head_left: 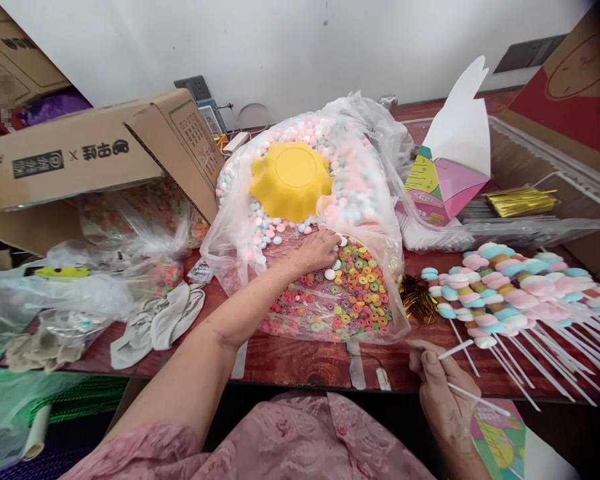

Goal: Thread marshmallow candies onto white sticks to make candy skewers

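My left hand (320, 251) reaches over a clear bag of colourful gummy rings (363, 283), its fingers curled together at the edge of a heap of pastel marshmallows (350, 170). A few white marshmallows (330, 273) lie by its fingertips; what the fingers hold, if anything, is hidden. Near the table's front edge, my right hand (443, 383) is closed on a thin white stick (480, 400), whose end juts out to the lower right. Another white stick end (457, 349) shows above the thumb. A yellow scalloped bowl (293, 180) lies upside down on the marshmallows.
Several marshmallow skewers (520, 287) lie piled at the right. Behind them are a folded paper cone (445, 173), a clear bin (525, 153) and gold twist ties (523, 201). At the left stand an open carton (70, 153) and grey gloves (157, 323).
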`<action>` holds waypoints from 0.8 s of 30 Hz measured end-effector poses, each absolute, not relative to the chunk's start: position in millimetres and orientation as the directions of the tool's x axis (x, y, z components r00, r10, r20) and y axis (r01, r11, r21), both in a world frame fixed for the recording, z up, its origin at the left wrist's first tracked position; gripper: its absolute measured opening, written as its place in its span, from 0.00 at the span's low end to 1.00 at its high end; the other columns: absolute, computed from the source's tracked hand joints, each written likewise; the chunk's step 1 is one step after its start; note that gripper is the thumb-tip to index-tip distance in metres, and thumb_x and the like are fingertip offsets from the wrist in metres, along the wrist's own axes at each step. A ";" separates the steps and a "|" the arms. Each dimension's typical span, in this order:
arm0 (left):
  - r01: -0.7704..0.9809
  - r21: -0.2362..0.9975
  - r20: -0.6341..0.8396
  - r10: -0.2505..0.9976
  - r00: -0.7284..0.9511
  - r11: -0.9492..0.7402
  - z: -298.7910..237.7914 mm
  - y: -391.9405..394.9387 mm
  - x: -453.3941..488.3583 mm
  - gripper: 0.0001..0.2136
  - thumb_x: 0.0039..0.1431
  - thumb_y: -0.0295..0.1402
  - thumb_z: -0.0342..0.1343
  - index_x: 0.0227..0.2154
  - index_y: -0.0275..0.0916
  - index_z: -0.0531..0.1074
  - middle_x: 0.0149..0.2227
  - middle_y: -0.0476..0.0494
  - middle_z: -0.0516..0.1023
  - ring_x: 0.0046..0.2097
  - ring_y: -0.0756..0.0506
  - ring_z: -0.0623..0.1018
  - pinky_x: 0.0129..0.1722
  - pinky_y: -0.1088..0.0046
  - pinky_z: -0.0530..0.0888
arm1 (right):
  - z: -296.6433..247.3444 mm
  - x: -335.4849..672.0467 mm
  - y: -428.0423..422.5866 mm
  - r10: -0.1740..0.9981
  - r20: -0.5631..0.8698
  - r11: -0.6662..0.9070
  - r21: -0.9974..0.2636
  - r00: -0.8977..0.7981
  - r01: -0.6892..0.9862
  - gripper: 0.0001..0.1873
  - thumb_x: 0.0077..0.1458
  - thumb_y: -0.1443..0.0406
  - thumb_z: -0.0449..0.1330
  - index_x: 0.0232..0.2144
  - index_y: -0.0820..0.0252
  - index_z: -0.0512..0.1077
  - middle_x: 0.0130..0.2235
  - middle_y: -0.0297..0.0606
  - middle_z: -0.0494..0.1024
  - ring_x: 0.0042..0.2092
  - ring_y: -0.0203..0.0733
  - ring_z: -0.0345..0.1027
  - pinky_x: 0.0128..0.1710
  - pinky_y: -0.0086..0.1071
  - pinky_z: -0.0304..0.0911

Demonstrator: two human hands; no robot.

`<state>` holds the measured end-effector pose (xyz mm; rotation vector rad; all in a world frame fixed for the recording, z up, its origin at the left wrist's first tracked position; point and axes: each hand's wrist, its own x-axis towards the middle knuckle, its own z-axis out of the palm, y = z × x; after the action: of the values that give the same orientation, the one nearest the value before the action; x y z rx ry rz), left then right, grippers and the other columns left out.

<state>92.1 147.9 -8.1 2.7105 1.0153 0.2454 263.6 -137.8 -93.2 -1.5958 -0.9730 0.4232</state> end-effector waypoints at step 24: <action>-0.477 0.873 0.014 0.974 0.227 0.099 10.4 -35.4 16.5 0.16 0.39 0.29 0.74 0.35 0.43 0.83 0.39 0.48 0.80 0.40 0.50 0.78 0.40 0.76 0.76 | -19.2 201.8 -119.7 0.995 0.030 0.087 -0.765 -0.100 0.638 0.24 0.67 0.62 0.46 0.59 0.56 0.72 0.31 0.37 0.81 0.29 0.42 0.74 0.31 0.30 0.65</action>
<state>16.5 -35.4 10.4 0.9012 0.6978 1.2126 201.8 -119.7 -19.2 -1.6067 -1.8013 0.8091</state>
